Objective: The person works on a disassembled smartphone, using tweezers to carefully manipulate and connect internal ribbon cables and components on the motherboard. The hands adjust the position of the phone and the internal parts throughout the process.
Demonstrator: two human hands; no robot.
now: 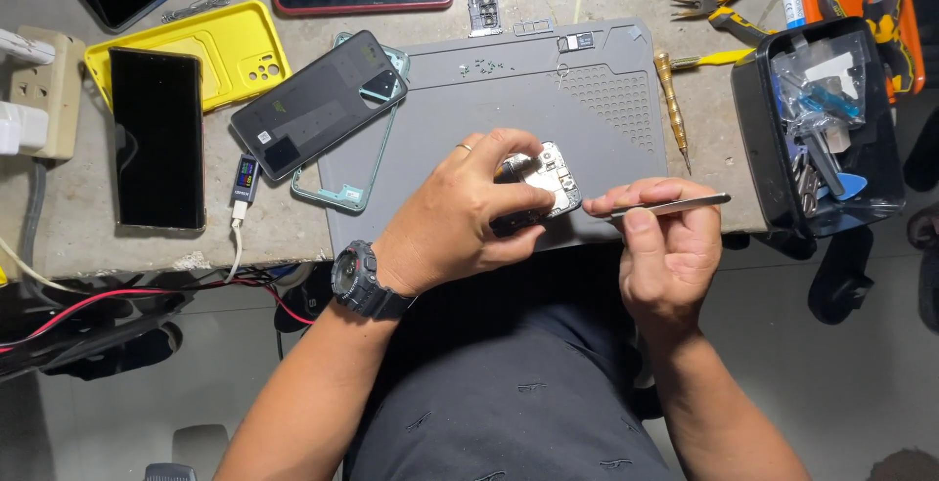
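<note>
- Small silver-and-black phone circuit board (541, 184) sits pinched in the left hand (460, 217), fingers clasped around it, above a grey rubber work mat (587, 100).
- Right hand (665, 251) grips thin metal tweezers (675, 206), tips touching the board's right edge.
- Black open parts box (753, 149) lies beyond the right hand; a dark phone back (318, 100) lies beyond the left hand.

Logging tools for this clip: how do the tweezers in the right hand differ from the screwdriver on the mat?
The tweezers are silver, flat, and held nearly level; the screwdriver is gold, round-handled, and lies untouched, its tip toward the person. Both are slim metal tools.
</note>
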